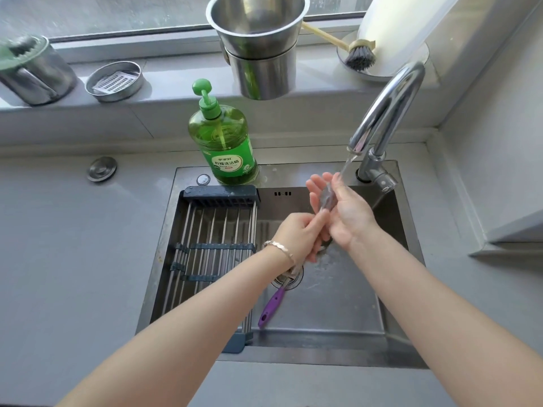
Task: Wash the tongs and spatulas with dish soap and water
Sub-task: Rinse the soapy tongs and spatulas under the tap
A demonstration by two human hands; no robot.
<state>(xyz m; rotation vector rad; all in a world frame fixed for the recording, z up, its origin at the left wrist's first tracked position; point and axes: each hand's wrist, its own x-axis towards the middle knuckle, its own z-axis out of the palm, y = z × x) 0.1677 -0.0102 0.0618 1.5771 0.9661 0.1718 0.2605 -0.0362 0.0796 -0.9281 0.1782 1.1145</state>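
Note:
Over the steel sink (338,312), both of my hands are on one grey metal utensil (325,197), blurred, so I cannot tell if it is a spatula or tongs. My left hand (299,236) grips its lower part. My right hand (348,212) cups and rubs its upper end, fingers pointing up. Water runs from the chrome faucet (385,113) onto that end and my right fingers. A purple-handled utensil (271,306) lies in the basin by the drain, its metal head hidden partly under my left wrist. The green dish soap bottle (223,142) stands on the sink's back rim.
A roll-up drying rack (211,248) covers the sink's left part. On the window ledge stand stacked steel cups (258,48), a round steel dish (116,80), a steel canister (32,74), a dish brush (358,55) and a white container (393,33). Grey counter surrounds the sink.

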